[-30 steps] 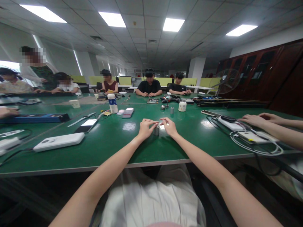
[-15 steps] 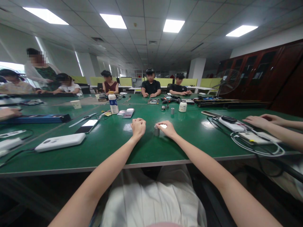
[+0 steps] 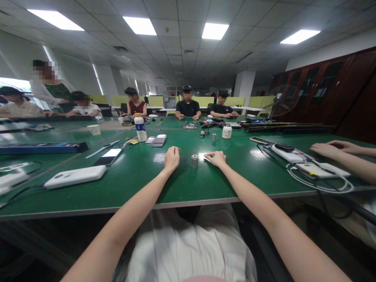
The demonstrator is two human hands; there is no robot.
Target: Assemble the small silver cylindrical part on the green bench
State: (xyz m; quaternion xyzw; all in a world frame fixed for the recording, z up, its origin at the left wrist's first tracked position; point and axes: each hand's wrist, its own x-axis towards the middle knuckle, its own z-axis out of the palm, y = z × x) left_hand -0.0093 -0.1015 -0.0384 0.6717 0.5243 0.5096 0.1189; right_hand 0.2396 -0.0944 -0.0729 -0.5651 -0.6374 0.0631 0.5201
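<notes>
A small grey metal cylinder point(image 3: 194, 161) stands upright on the green table, between my two hands, with a ring-like detail on its top. To its left rests my left hand point(image 3: 172, 159), its fingers curled together; what they hold, if anything, is hidden. My right hand point(image 3: 216, 158) is to the right of the cylinder, apart from it. Its thumb and fingertips come close together over a bright reflection, and anything between them is too small to make out.
Farther off are a second grey cylinder point(image 3: 214, 137), a white jar point(image 3: 226, 132) and a bottle point(image 3: 141, 128). On the left lie a phone point(image 3: 108, 156) and a white power bank point(image 3: 75, 177). Cables and a power strip point(image 3: 287, 153) lie at right, near another person's hands. People sit across the table.
My right hand has let go of the cylinder's top and moved right, leaving the cylinder standing. My left hand has turned slightly. At far left, another person's hand has left the view.
</notes>
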